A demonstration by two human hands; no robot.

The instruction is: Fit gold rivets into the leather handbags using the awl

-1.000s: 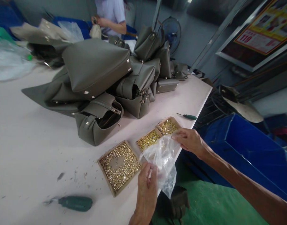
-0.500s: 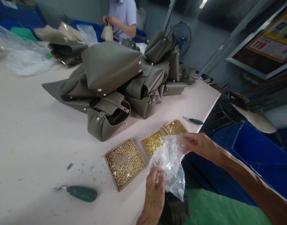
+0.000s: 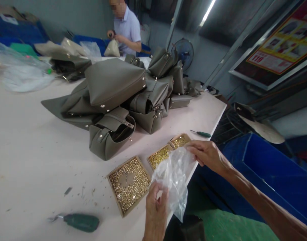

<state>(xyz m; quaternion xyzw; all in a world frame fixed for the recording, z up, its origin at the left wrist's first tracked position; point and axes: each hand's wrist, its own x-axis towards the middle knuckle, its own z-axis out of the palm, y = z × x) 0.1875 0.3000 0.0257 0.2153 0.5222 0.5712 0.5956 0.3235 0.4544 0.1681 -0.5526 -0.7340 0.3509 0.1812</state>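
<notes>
I hold the crumpled, clear plastic bag [image 3: 173,180] up between my right hand [image 3: 206,155] and my left hand [image 3: 155,209], pinching its upper edges. Its lower corner droops past the table edge [image 3: 193,167], and its upper part overlaps the nearest corner of a tray [image 3: 114,197] of gold eyelets.

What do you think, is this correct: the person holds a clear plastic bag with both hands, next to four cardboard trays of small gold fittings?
Not quite: the head view shows three trays, not four. The person holds the clear plastic bag with the left hand and right hand, next to three cardboard trays of small gold fittings.
</notes>
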